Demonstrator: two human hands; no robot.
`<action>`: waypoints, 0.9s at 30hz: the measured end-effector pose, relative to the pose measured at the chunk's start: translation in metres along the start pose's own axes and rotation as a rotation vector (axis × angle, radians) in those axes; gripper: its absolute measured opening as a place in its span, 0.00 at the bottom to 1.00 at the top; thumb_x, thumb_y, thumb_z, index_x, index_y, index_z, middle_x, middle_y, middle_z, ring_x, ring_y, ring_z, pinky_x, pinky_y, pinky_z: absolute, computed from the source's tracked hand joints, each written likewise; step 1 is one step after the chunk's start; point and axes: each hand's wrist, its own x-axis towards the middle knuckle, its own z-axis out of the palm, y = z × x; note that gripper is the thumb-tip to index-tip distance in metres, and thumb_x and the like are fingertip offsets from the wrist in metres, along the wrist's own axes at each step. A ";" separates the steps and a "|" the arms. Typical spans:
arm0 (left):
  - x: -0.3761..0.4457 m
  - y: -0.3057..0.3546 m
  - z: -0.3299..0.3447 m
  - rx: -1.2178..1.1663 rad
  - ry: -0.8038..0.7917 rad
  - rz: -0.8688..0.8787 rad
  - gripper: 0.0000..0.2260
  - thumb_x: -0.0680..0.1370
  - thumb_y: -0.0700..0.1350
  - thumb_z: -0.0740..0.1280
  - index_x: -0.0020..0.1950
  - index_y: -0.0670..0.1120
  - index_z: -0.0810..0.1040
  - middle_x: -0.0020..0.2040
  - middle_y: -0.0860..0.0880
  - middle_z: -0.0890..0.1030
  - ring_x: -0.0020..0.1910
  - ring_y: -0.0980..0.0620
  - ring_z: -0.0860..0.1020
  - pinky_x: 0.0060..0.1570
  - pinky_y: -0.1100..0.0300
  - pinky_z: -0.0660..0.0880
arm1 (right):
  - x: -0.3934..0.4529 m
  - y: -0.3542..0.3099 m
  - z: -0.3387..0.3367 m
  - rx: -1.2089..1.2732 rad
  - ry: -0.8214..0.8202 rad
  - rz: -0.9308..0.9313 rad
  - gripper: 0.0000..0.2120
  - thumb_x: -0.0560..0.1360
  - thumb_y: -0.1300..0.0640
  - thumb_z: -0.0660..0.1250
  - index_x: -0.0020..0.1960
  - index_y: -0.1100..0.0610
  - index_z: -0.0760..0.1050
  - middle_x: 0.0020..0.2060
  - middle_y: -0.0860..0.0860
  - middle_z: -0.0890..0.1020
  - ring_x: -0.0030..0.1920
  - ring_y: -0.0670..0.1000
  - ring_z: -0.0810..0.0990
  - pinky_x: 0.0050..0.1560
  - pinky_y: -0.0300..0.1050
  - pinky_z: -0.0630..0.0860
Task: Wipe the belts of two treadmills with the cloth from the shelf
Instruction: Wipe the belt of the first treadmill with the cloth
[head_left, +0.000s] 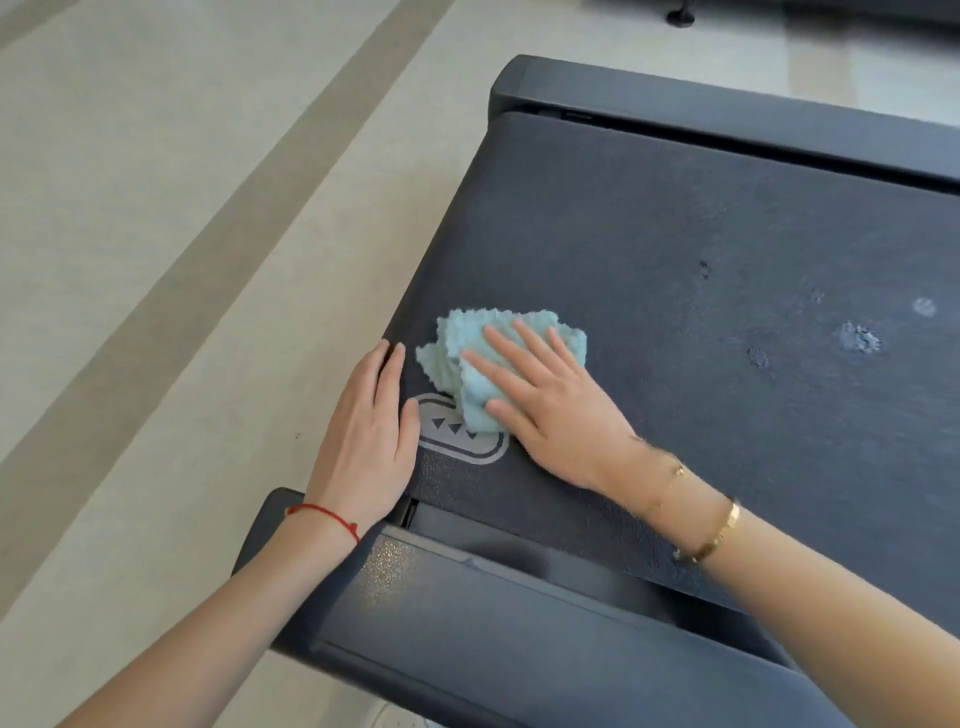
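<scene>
We find the right hand (545, 410), fingers (511, 345) straight and spread, pressing the blue cloth (488, 358) onto the treadmill belt (649, 249); the left hand (363, 441) rests flat, fingers together, at the belt's edge.

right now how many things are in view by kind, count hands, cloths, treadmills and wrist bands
Hands: 2, the left hand flat at the belt's edge, the right hand pressing the cloth
Light blue fluffy cloth: 1
Dark grey treadmill: 1
Wrist bands: 3, a red string bracelet, a thin gold chain, a gold bangle
Total: 7
</scene>
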 end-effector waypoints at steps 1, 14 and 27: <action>0.000 -0.001 0.000 -0.003 -0.002 0.005 0.24 0.84 0.45 0.54 0.79 0.41 0.59 0.78 0.43 0.60 0.77 0.49 0.59 0.76 0.57 0.56 | -0.022 -0.011 -0.001 0.014 -0.028 -0.058 0.24 0.84 0.44 0.45 0.79 0.45 0.51 0.79 0.48 0.53 0.79 0.53 0.45 0.78 0.52 0.39; 0.005 0.001 0.003 0.020 -0.013 0.057 0.23 0.83 0.43 0.57 0.78 0.41 0.62 0.78 0.43 0.60 0.77 0.46 0.60 0.75 0.55 0.55 | -0.028 0.021 -0.004 -0.005 0.099 0.235 0.24 0.83 0.44 0.49 0.78 0.47 0.57 0.78 0.51 0.58 0.79 0.56 0.50 0.78 0.54 0.43; 0.054 0.031 0.022 0.102 -0.081 0.189 0.25 0.81 0.48 0.53 0.76 0.39 0.64 0.77 0.39 0.63 0.77 0.38 0.58 0.76 0.41 0.54 | -0.028 0.106 -0.027 0.007 0.120 0.610 0.24 0.84 0.45 0.50 0.79 0.45 0.54 0.79 0.51 0.55 0.79 0.56 0.49 0.77 0.50 0.41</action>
